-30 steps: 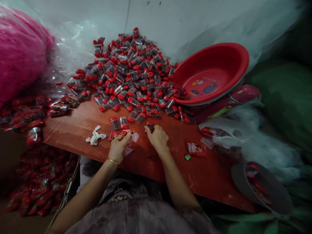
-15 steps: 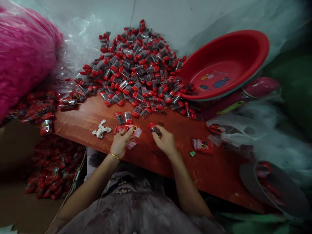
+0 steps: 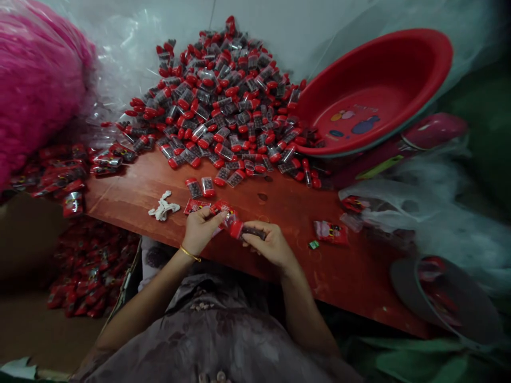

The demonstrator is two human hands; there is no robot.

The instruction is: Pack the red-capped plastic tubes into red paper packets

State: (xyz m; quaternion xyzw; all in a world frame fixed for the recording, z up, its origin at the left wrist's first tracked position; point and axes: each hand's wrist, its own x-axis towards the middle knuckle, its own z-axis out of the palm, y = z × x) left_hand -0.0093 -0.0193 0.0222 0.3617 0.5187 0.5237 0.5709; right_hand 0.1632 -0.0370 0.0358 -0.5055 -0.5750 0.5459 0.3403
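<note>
Near the table's front edge, my left hand (image 3: 200,229) pinches a small red printed packet (image 3: 224,208). Closed around a clear tube with a red cap and dark contents (image 3: 253,232) is my right hand (image 3: 271,243). The tube's red cap end touches the packet, between the two hands. Another red packet (image 3: 195,205) lies flat beside my left fingers. Two capped tubes (image 3: 208,186) stand or lie just behind the hands; a white crumpled string-like piece (image 3: 163,206) is to the left.
A large heap of red-capped tubes (image 3: 223,106) fills the back of the table (image 3: 131,186). A red basin (image 3: 375,101) leans at the right. Filled packets (image 3: 90,282) sit in a box lower left. Pink bagged material (image 3: 40,80) is at the left, a grey container (image 3: 411,287) lower right.
My right hand has moved left and slightly down, bringing the tube's cap up against the packet in my left hand. The view has shifted slightly.
</note>
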